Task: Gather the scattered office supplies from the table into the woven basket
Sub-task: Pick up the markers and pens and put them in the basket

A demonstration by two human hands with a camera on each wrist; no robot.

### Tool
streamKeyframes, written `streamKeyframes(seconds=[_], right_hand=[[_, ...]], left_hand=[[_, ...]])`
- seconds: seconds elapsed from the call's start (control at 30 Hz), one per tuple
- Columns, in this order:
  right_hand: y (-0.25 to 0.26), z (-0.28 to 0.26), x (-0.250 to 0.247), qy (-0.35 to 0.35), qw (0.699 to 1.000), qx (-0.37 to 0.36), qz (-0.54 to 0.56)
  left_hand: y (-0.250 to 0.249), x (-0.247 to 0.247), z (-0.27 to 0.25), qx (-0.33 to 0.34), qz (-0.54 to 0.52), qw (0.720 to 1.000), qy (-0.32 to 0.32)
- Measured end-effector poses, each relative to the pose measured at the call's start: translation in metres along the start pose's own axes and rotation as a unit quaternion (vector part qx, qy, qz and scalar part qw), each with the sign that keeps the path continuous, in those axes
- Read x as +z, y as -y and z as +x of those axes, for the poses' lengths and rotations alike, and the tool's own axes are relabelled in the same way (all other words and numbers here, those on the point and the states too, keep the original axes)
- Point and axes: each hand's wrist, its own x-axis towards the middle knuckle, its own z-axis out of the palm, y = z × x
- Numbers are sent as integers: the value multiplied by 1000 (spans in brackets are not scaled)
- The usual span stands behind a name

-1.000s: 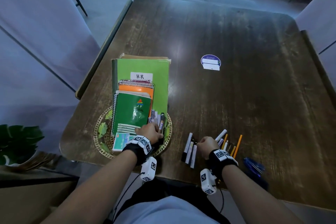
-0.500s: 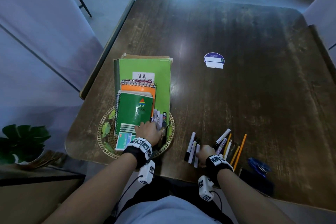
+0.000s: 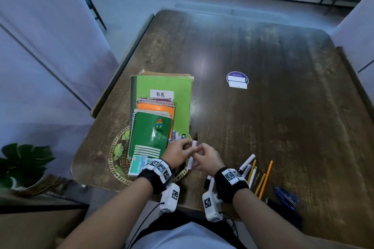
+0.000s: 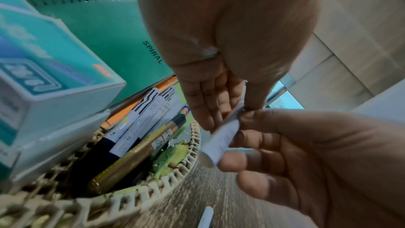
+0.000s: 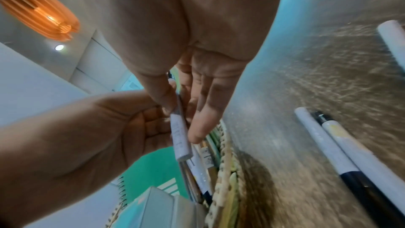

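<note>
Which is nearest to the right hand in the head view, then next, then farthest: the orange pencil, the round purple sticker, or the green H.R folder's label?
From the right hand:
1. Orange pencil, on the table just right of the wrist.
2. H.R label, up and left, on the folder.
3. Round purple sticker, farther up the table; only slightly beyond the label.

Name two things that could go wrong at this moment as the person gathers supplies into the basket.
1. Both the left hand and the right hand pinch one white marker over the woven basket rim; a fumbled handover could drop it onto the table.
2. The basket looks crowded with notebooks and markers, so another could roll off.
</note>
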Motion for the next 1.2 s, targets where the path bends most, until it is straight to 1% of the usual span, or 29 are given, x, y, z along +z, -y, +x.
streamKeyframes(seconds=[0.1, 0.17, 0.27, 0.33, 0.43, 0.5, 0.57, 0.67, 0.77, 0.87, 1.0, 1.1, 1.2], right_hand=[[10, 2, 12, 13, 1000, -25, -14], [13, 4, 13, 23, 999, -24, -18], [5, 14, 9, 12, 998, -16, -54], [-4, 21, 2, -2, 997, -5, -77], [-18, 27, -12, -26, 992, 31, -118], [-31, 28, -24, -43, 987, 67, -140], [-45, 27, -33, -47, 981, 111, -155], [-65, 25, -39, -20, 965, 164, -204], [-81, 24, -36, 23, 952, 193, -235], [-92, 24, -28, 32, 947, 208, -242], [-89, 28, -24, 31, 947, 221, -230], [-88, 32, -25, 41, 945, 225, -234], [-81, 30, -29, 23, 952, 222, -211]], left_hand=[[4, -7, -1, -16, -27, 999, -25], [10, -12, -1, -29, -27, 998, -45], [21, -17, 1, -55, -18, 996, -65], [24, -20, 5, -73, 7, 995, -70], [30, -21, 11, -104, 87, 988, -70], [35, -20, 14, -123, 138, 981, -56], [38, -18, 16, -132, 194, 971, -41], [45, -16, 18, -147, 248, 957, -19], [49, -14, 19, -155, 296, 943, -7], [48, -11, 19, -149, 328, 933, -22], [47, -9, 16, -121, 333, 932, -77], [45, -9, 14, -82, 303, 943, -109], [38, -7, 11, -35, 242, 963, -108]])
